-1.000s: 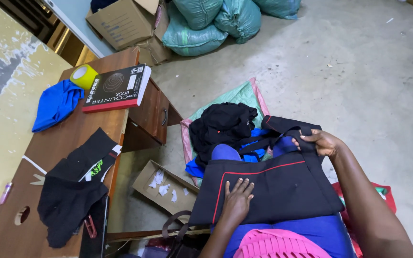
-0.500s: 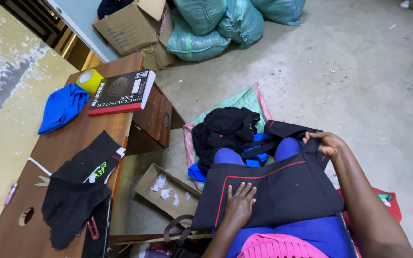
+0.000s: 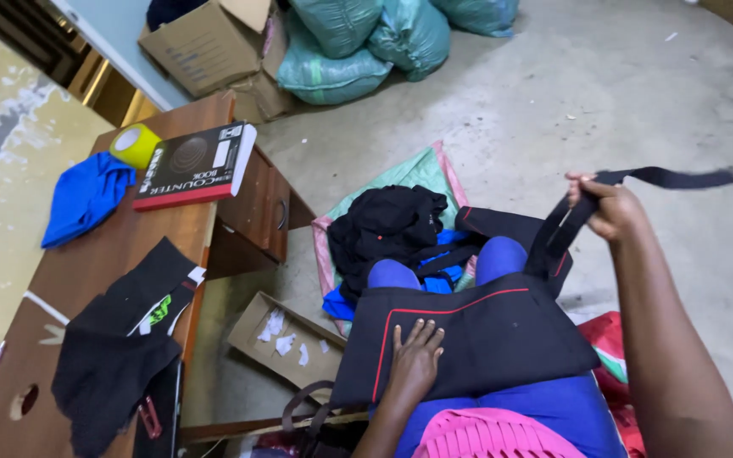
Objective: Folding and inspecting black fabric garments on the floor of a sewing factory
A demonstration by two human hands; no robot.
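Observation:
A black cloth bag with red piping [image 3: 476, 339] lies across my lap, over blue trousers. My left hand [image 3: 415, 360] presses flat on its near left part, fingers spread. My right hand [image 3: 608, 208] is raised to the right and grips the bag's black strap [image 3: 663, 176], pulling it up and out so the loose end streams right. Beyond my knees a pile of black and blue garments [image 3: 387, 229] rests on a green and pink sack [image 3: 409, 174].
A wooden desk [image 3: 214, 220] at my left carries a black and red book [image 3: 197, 163], yellow tape roll [image 3: 135, 144], blue cloth [image 3: 85, 197] and black cloth pieces [image 3: 125, 339]. An open cardboard box [image 3: 286, 343] with paper scraps lies on the concrete floor. Green sacks [image 3: 358, 47] and cartons stand far back.
My right hand has lifted from the bag's far right corner, drawing the black strap up and out to the right. The left hand stays pressed on the bag.

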